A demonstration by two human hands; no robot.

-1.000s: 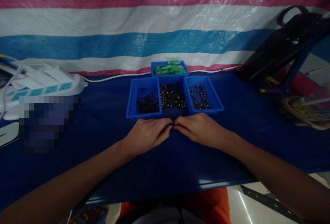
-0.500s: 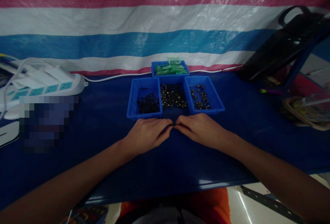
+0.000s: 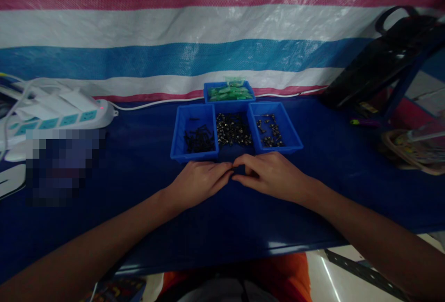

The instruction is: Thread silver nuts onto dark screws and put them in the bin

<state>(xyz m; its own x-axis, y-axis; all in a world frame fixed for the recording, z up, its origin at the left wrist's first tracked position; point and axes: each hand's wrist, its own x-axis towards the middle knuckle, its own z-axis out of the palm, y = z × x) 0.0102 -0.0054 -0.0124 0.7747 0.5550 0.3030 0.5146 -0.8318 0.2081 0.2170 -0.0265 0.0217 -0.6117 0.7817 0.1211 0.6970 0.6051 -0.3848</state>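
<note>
My left hand (image 3: 200,183) is closed in a pinch just in front of the blue bins. Whatever its fingertips hold is dark and too small to make out. My right hand (image 3: 273,174) faces it, its index finger and thumb parted, the index tip close to the left fingertips. Behind my left hand stands a blue bin (image 3: 176,130) of thin black screw-like pieces (image 3: 200,139). Small dark and shiny metal parts (image 3: 233,130) lie in a pile between the bins. The right blue bin (image 3: 290,130) has a few metal parts (image 3: 272,140) in it.
At the back, another blue bin (image 3: 207,93) holds green packets (image 3: 231,92). A white power strip (image 3: 100,112) with cables sits at left, beside a blurred-out patch. A black bottle (image 3: 375,63), a purple-and-green pen-like item (image 3: 363,123) and a small basket (image 3: 413,158) are at right.
The right thumb and index finger, pinched together against the left fingertips before, have spread apart. My left hand keeps its pinch in nearly the same place.
</note>
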